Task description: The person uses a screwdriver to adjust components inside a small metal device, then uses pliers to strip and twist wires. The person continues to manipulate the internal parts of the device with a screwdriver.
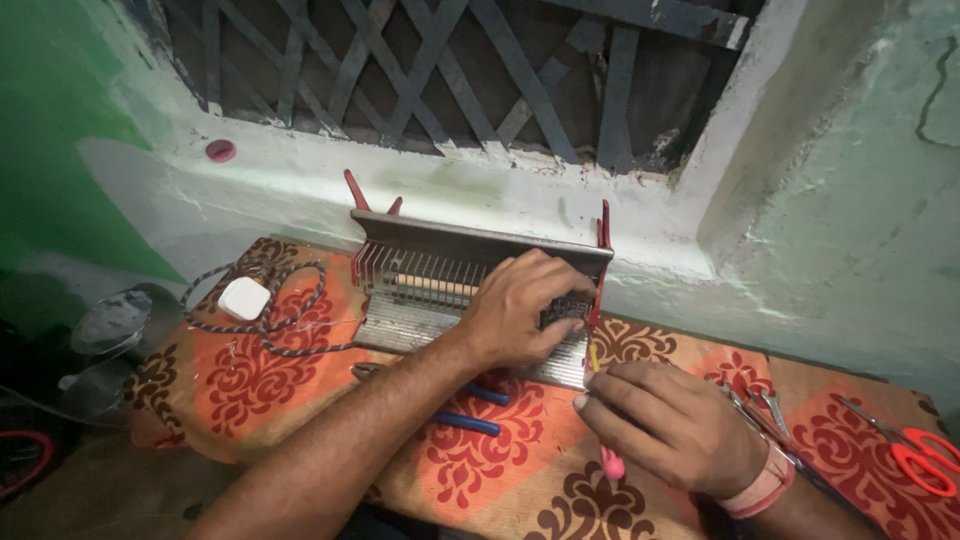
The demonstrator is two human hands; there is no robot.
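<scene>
A rough, pale green plastered wall rises behind a low table point(300, 400) spread with an orange cloth printed in dark red and brown floral medallions. Above the table a dark metal window grille point(450, 70) of crossed flat bars sits in a deep sill, where a small pink round cap point(220, 151) lies.

At the back of the table stands a grey metal heater frame point(440, 285), a ribbed sheet-metal body with a row of thin wire guard bars and a pale rod showing behind them; red supports stick up at its ends. The left hand point(520, 305) lies flat over the frame's right part, fingers curled onto the bars, pressing rather than clenching. Just right of the frame, the right hand point(665, 420) is wrapped around a screwdriver point(603, 410) with a yellow shaft and pink handle, its tip at the frame's lower right corner.

In front of the frame lie blue-handled pliers point(470, 410). Left of it, a braided cord point(265, 310) coils around a white square plug point(245, 298). Far right of the frame rest orange-handled scissors point(925, 460) and small metal tools point(760, 405).
</scene>
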